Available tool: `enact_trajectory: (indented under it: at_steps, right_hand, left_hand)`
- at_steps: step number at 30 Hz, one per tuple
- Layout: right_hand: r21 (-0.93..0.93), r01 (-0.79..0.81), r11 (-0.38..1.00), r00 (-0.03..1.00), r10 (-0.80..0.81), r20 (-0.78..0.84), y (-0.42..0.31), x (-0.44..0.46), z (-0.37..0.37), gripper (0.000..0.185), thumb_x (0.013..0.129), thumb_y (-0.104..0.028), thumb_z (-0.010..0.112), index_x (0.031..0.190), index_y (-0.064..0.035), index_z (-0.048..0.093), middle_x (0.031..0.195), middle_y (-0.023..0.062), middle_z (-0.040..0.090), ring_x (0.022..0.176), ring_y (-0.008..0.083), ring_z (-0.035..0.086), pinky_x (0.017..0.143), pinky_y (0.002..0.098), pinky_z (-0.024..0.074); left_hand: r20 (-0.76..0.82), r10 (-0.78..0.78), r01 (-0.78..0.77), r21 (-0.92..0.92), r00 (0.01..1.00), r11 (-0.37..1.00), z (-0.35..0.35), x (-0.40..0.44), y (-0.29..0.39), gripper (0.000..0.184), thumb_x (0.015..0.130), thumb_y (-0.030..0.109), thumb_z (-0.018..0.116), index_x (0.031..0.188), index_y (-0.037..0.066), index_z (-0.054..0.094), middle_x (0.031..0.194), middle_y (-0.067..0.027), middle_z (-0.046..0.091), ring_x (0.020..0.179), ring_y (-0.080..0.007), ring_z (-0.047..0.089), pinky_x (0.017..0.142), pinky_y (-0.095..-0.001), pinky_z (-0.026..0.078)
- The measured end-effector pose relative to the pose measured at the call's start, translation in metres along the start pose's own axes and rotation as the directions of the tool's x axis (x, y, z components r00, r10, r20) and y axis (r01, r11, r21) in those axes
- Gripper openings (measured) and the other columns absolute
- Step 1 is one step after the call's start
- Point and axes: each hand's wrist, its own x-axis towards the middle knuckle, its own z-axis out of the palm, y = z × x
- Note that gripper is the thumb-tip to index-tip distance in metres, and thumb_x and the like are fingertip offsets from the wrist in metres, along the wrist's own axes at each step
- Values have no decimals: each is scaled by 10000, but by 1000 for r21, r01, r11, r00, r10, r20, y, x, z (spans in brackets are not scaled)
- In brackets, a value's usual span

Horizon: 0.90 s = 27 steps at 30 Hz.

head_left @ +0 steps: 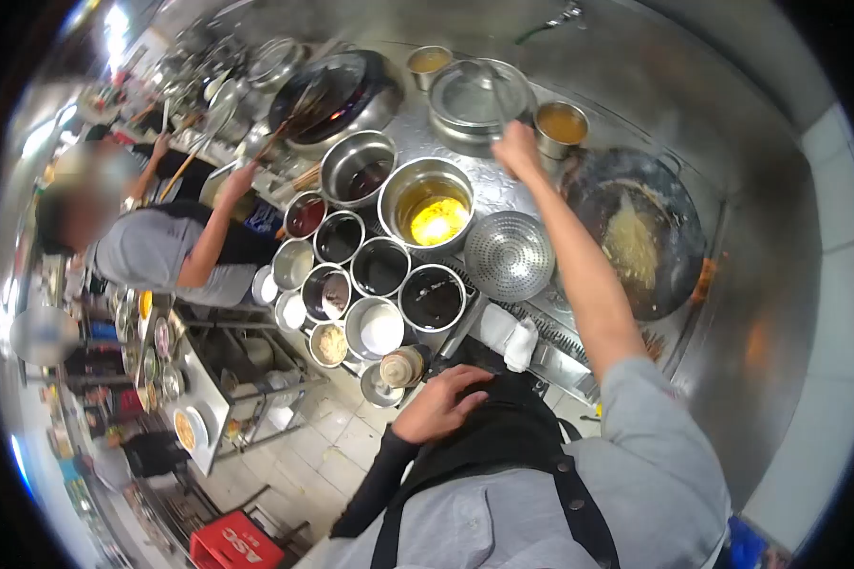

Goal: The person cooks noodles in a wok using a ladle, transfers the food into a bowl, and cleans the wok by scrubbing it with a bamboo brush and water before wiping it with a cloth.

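Observation:
My right hand (517,150) is closed round the handle of a ladle (498,93). The ladle's far end is over or in the wide steel pot (451,128) at the back of the stove; I cannot make out its bowl. My right arm reaches past a dark wok (678,204) holding pale food (629,242), with orange flame at the wok's right edge. Low at my waist, my left hand (441,406) lies against the black apron (503,427) with its fingers stretched out and nothing in them. A steel perforated strainer (510,256) rests left of my right forearm.
Several steel pots of sauces and seasonings stand left of the strainer, with a pot of yellow oil (436,213) behind them. A folded white cloth (510,337) lies at the stove's front edge. A co-worker (176,247) stands at the left, near a second wok (337,100).

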Motion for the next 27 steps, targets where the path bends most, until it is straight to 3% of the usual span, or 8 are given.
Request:
enact_trajectory:
  at_steps: [2,4,5,6,9,17,25,27]
  right_hand:
    - [275,-372,887,916,302,265,-26,28,6,160,754,-72,661,671,64,672,529,197,605,455,288,640,467,451,530]
    - [625,-516,586,857,342,386,-9,55,40,152,764,-43,645,621,8,652,526,166,592,448,258,600,449,415,503]
    - [741,-554,380,829,331,450,-12,55,46,172,769,-29,637,597,-19,642,525,151,585,445,243,580,440,398,489]
    - [778,-627,-44,698,411,586,-13,56,47,52,823,18,634,773,30,622,575,92,551,470,181,536,438,316,459]
    - [506,-475,-720,640,112,760,6,39,43,225,855,90,574,703,-28,459,629,45,483,503,139,498,434,247,435]
    - [459,-477,-750,758,-85,647,-18,-109,-67,118,981,-35,593,951,50,518,759,35,540,563,71,498,482,187,424]
    - [677,-460,-574,737,178,652,-26,-279,-210,164,993,-84,647,1049,63,600,780,27,540,562,58,447,456,201,330]
    - [770,-466,-436,675,387,628,-37,-315,-238,251,1009,-95,610,1202,63,584,793,19,556,536,18,425,409,186,300]
  left_hand:
    - [-31,-123,119,-124,992,985,-5,-17,-5,310,1003,153,668,1288,31,676,1264,-132,678,1167,-280,661,959,-388,542]
    - [-67,-217,198,-219,974,956,-6,-35,-19,314,1011,151,665,1304,39,676,1292,-100,675,1180,-217,647,970,-359,546]
    - [-69,-251,228,-239,965,944,-8,-42,-22,314,1013,149,663,1307,41,676,1291,-98,676,1175,-211,647,971,-357,547]
    - [-74,-283,255,-262,956,931,-11,-47,-24,314,1014,147,661,1310,42,676,1289,-96,677,1170,-204,648,972,-354,548]
    - [-69,-350,306,-345,934,887,-12,-53,-33,307,1026,150,649,1315,51,677,1258,-61,692,1111,-156,655,944,-328,543]
    - [30,-124,128,-278,992,952,-15,3,-19,307,1022,121,658,1318,38,671,1217,-45,708,1008,-124,649,891,-282,520]
    - [166,23,28,-297,986,954,15,71,17,255,1020,105,652,1250,2,692,1148,-76,726,1043,-140,672,929,-298,528]
    - [170,118,-58,-319,978,946,30,80,28,244,1008,89,661,1229,-8,695,1092,-97,727,969,-159,694,867,-312,553]
